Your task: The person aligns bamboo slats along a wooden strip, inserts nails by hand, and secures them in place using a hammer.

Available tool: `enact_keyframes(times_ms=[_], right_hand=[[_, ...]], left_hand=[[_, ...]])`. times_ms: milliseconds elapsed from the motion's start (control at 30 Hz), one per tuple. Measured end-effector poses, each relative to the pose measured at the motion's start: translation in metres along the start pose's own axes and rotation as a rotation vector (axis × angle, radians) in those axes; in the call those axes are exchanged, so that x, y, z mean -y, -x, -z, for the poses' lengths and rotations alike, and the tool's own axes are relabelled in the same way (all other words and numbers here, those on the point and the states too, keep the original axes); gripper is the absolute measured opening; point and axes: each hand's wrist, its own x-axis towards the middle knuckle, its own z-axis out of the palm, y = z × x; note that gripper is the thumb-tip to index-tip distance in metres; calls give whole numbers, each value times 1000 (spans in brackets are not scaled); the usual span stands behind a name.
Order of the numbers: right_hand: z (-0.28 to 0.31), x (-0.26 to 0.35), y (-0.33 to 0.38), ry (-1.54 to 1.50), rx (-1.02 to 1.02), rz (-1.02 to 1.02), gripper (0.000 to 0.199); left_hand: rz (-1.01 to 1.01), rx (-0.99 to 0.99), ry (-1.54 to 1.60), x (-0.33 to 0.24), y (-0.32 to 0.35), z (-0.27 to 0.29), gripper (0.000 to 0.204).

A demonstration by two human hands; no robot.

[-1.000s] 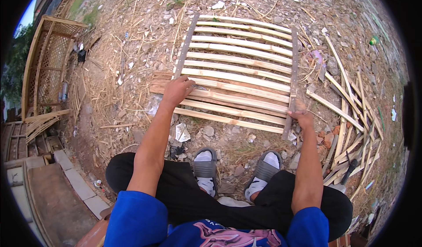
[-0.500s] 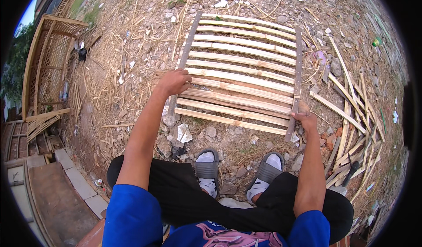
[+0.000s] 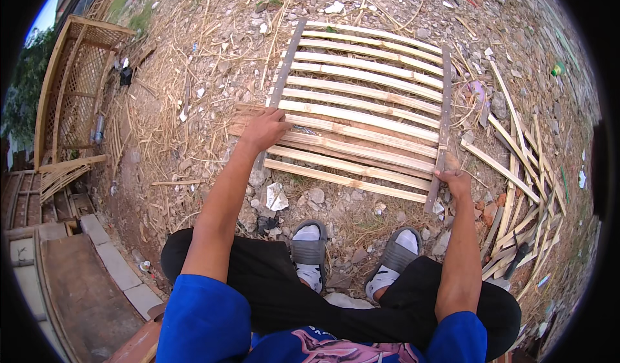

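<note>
A slatted panel (image 3: 361, 114) of pale bamboo strips, fixed across two dark side rails, lies over the rubble in front of me. My left hand (image 3: 266, 129) is closed over the left rail (image 3: 288, 62), towards its near end. My right hand (image 3: 456, 181) grips the right rail (image 3: 445, 92) near its lower end, thumb on top. Under the nearer strips runs a brown wooden plank (image 3: 240, 128), whose end juts out past the left rail. My left palm and fingertips are partly hidden from view.
Loose pale strips (image 3: 516, 169) lie piled on the right, with a dark-handled tool (image 3: 516, 259) among them. A lattice-sided wooden frame (image 3: 81, 92) stands far left. Nearer on the left are a brown board (image 3: 84, 292) and pale blocks (image 3: 113, 263). White rubble (image 3: 276, 197) lies near my sandals.
The whole view has shifted slightly, with the panel appearing a little farther right. My left hand sits slightly lower along the left rail, exposing more of the plank's end. My right hand keeps its grip.
</note>
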Motion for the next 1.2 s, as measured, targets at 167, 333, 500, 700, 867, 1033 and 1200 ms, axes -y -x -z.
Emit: enact_keyframes(times_ms=[167, 333, 500, 700, 867, 1033, 1200], right_hand=[[0, 1, 1, -35, 0, 28, 34], [0, 3, 2, 0, 29, 2, 31], [-1, 0, 1, -7, 5, 16, 30], [1, 1, 1, -25, 31, 13, 29], [2, 4, 4, -42, 40, 9, 28], [2, 7, 6, -61, 47, -7, 28], [1, 9, 9, -55, 38, 6, 28]], left_hand=[[-52, 79, -22, -4, -5, -3, 22], [-45, 7, -21, -3, -1, -12, 22], [34, 9, 68, -4, -1, -12, 24], [14, 4, 77, -6, -5, -10, 22], [10, -12, 91, -14, -6, -6, 22], [38, -42, 103, -12, -8, -8, 21], [5, -41, 97, -12, -11, -10, 18]])
